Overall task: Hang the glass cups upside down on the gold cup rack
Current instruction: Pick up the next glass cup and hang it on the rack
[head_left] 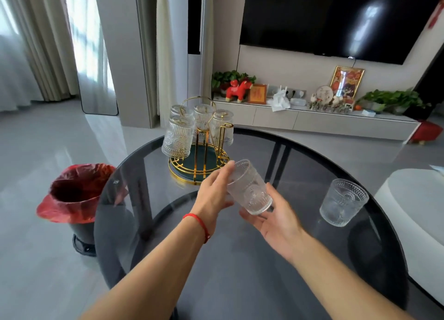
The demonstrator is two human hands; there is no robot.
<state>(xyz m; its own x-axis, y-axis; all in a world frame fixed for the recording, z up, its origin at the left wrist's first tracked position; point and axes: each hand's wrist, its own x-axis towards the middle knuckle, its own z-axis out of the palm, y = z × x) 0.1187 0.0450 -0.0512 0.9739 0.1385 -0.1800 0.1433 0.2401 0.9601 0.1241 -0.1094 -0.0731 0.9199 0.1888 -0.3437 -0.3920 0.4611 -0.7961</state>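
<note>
Both hands hold one cup point(248, 187) above the worktop point(240, 259): the left hand point(213, 194) grips its side, the right hand point(276, 221) cups its base (fingers spread). It tilts just before the rack point(199, 161). A second cup point(343, 202) stands apart, right.

home living room | wall television point(336, 19) | media console point(312, 120) | curtains point(36, 43)
</note>
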